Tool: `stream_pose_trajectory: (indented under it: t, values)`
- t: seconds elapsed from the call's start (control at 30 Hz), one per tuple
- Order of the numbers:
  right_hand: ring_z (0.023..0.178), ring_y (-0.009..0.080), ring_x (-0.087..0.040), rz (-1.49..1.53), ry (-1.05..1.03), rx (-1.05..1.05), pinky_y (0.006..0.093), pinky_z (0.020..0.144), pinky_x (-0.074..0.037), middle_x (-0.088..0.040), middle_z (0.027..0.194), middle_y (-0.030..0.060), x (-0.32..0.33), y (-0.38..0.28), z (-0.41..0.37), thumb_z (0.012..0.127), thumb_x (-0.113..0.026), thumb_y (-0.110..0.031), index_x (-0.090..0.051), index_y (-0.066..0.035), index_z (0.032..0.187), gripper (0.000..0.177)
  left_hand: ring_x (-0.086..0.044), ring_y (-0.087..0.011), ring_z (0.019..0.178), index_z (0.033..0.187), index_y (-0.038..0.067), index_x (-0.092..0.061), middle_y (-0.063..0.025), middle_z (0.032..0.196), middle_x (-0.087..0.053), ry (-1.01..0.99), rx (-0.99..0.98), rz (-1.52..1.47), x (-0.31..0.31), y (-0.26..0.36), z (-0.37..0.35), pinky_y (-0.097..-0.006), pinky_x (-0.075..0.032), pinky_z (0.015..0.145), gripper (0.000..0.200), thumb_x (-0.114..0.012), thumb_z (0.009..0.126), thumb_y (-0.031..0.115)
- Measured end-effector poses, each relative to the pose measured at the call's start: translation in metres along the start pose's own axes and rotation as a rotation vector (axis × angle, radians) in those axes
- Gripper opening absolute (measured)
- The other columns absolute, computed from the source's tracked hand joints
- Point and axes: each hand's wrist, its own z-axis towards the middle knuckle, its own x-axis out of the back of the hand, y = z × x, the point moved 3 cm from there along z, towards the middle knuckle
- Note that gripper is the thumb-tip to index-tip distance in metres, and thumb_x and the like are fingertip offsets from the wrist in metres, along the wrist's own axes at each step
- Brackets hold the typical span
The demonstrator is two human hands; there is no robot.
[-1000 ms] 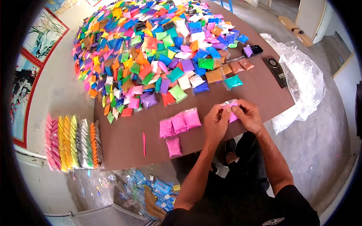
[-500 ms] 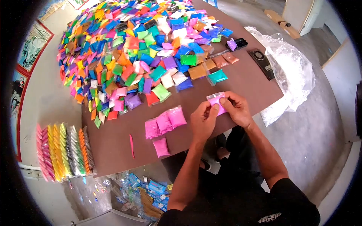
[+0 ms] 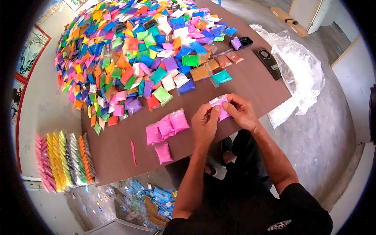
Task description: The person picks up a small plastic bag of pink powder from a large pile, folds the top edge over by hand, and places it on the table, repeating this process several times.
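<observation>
The left hand [image 3: 205, 120] and right hand [image 3: 242, 111] pinch one pink packet [image 3: 223, 114], four loose pink packets [image 3: 166, 127] lying leftward, nearer the left hand.

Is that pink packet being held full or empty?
Not empty: the packet, held in the left hand and right hand, shows pink below its clear top edge. How full, I cannot tell.

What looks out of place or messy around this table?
Mostly the floor beside the table: blue packaging and crumpled clear plastic lie heaped like litter, with a straw-like bundle among them. A clear plastic sheet or bag also hangs over the table's right edge. No spill shows around the pink packets.
</observation>
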Motion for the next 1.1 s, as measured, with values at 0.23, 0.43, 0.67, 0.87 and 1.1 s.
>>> stream_pose_trajectory:
  t: [0.23, 0.43, 0.67, 0.87, 1.1]
  values:
    - [0.086, 0.0037, -0.057, -0.024, 0.019, -0.008, 0.0217, 0.076, -0.048, -0.065, 0.096, -0.0032, 0.006, 0.006, -0.001, 0.101, -0.061, -0.008, -0.066, -0.001, 0.112, 0.014, -0.058, -0.0039, 0.079, 0.106, -0.001, -0.068, 0.0014, 0.09, -0.067, -0.024, 0.079, -0.062, -0.005, 0.006, -0.001, -0.0201, -0.048, 0.069, 0.014, -0.068, 0.098, 0.01]
    - [0.086, 0.0032, -0.056, -0.025, -0.032, 0.007, 0.0216, 0.076, -0.047, -0.063, 0.094, -0.0044, 0.004, 0.004, 0.0, 0.101, -0.061, -0.01, -0.066, -0.002, 0.111, 0.014, -0.058, -0.0033, 0.079, 0.106, -0.001, -0.068, 0.002, 0.09, -0.066, -0.017, 0.071, -0.182, -0.004, -0.004, 0.0, -0.0196, -0.047, 0.068, 0.012, -0.067, 0.098, 0.008]
    - [0.085, 0.0033, -0.055, -0.069, -0.005, -0.027, 0.0218, 0.076, -0.047, -0.064, 0.094, -0.0042, 0.001, 0.006, 0.002, 0.102, -0.06, -0.011, -0.066, -0.003, 0.112, 0.014, -0.057, -0.0026, 0.074, 0.102, -0.001, -0.068, 0.0029, 0.082, -0.064, -0.019, 0.036, -0.093, -0.001, 0.003, -0.001, -0.0208, -0.046, 0.064, 0.009, -0.066, 0.098, 0.008]
    - [0.086, 0.0039, -0.057, -0.034, 0.021, 0.028, 0.0217, 0.076, -0.048, -0.065, 0.095, -0.0033, 0.0, 0.009, 0.0, 0.103, -0.06, -0.011, -0.067, -0.002, 0.11, 0.013, -0.06, -0.0056, 0.087, 0.108, -0.002, -0.067, 0.0001, 0.096, -0.068, -0.057, 0.085, -0.092, -0.003, 0.002, -0.001, -0.0223, -0.049, 0.077, 0.018, -0.066, 0.1, 0.014]
    - [0.094, 0.0095, -0.062, -0.043, 0.041, 0.093, 0.0243, 0.082, -0.051, -0.068, 0.102, 0.002, 0.004, 0.023, 0.003, 0.102, -0.061, -0.01, -0.067, -0.002, 0.111, 0.013, -0.062, -0.0073, 0.078, 0.105, 0.0, -0.07, -0.0023, 0.085, -0.069, 0.008, -0.033, 0.085, 0.001, 0.001, 0.002, -0.0244, -0.051, 0.07, 0.017, -0.067, 0.098, 0.015]
